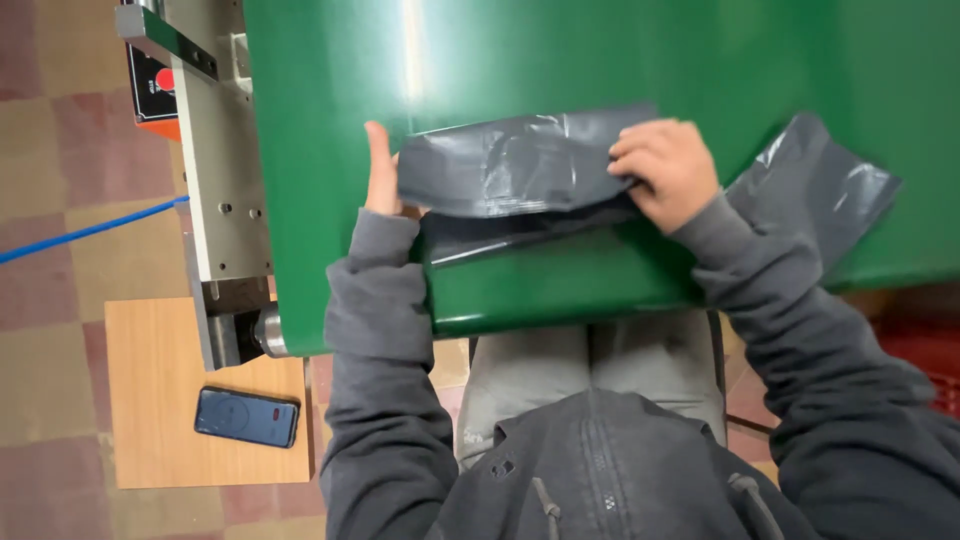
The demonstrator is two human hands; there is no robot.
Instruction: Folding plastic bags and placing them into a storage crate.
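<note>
A dark grey plastic bag (510,170) lies folded on the green conveyor belt (330,150). My left hand (382,175) grips its left edge, thumb pointing up. My right hand (668,170) presses down on the bag's right end, fingers curled over the fold. Another grey plastic bag (820,190) lies on the belt to the right of my right hand, partly hidden behind my sleeve.
The conveyor's grey metal frame (220,180) with a roller end runs along the belt's left side, with an orange control box (152,90) at the top. A phone (247,417) lies on a wooden board (160,400) on the tiled floor. A blue cable (90,230) crosses the floor.
</note>
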